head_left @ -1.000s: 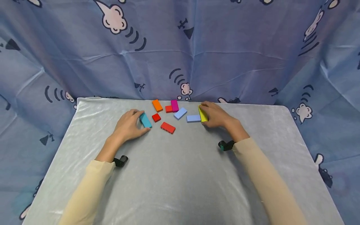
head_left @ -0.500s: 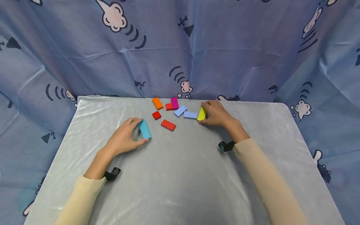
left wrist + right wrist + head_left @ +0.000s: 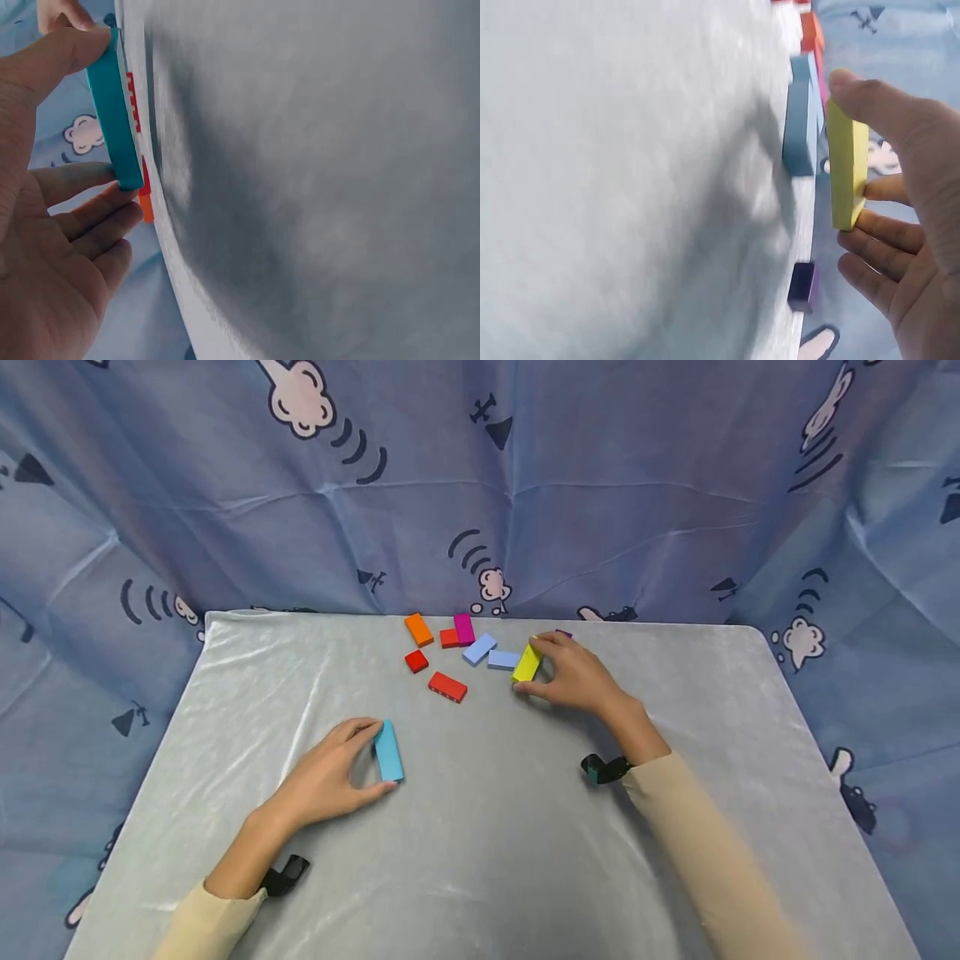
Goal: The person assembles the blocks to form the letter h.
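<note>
In the head view my left hand pinches a turquoise block by its two ends, left of the table's middle. The left wrist view shows the thumb on one end of this turquoise block and fingertips at the other, with a shadow on the cloth beside it. My right hand pinches a yellow block between thumb and fingers. It overlaps the end of a light blue block in the head view; in the right wrist view the yellow block is apart from the light blue block.
Loose blocks lie near the back edge: orange, magenta, a second light blue block, and several red ones, the longest red block in front. A purple block lies behind my right hand. Grey cloth covers the table; a patterned curtain hangs behind.
My left hand has drawn the turquoise block toward the front, away from the other blocks. My right hand has shifted slightly left with the yellow block, now tilted the other way; the purple block shows behind it.
</note>
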`<state>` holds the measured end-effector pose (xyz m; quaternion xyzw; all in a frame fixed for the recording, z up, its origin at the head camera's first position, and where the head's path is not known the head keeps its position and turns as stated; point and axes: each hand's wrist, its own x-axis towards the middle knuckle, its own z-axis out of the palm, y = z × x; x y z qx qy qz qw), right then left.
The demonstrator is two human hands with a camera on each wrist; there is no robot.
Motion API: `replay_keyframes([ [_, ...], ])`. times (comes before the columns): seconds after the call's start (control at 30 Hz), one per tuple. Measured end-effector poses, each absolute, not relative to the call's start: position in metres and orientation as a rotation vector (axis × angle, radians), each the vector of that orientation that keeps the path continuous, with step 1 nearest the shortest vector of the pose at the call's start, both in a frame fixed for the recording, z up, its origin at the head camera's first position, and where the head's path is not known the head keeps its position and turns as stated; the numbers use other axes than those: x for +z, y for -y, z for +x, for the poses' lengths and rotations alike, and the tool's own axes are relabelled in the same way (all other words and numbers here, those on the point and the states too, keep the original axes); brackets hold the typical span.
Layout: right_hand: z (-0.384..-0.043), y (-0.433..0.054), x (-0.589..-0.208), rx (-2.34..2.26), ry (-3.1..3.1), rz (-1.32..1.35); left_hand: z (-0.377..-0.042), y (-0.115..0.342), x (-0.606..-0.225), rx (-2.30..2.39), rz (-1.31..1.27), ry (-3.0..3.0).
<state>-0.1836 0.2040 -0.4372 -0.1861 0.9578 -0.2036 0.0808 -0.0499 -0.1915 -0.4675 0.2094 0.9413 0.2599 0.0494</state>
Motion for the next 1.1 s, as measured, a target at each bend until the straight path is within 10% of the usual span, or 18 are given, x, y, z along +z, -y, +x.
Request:
replay_keyframes([
  [1.1,-0.103,-0.131,-0.448,-0.741,-2.774,-0.786,0.014,0.136,-0.47,0.69,1.074,-2.705],
])
